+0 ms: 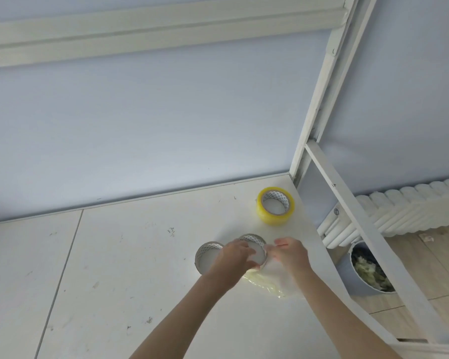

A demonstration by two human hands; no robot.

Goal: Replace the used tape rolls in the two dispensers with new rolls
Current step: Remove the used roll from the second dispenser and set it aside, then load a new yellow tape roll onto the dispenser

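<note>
A full yellow tape roll (275,205) stands on the white table (114,268) near its far right corner. Closer to me are two nearly bare cardboard cores. One core (206,256) lies alone to the left. My left hand (235,256) holds the other core (254,246) from its left side. My right hand (289,251) pinches something thin at that core's right edge, seemingly a strip of tape. Crumpled clear tape (266,281) lies on the table beneath both hands. No dispenser is in view.
A white metal frame post (319,104) rises at the table's right corner, with a slanted bar (360,216) below it. A bin (368,268) holding crumpled waste stands on the floor to the right. A white radiator (399,211) runs along the wall.
</note>
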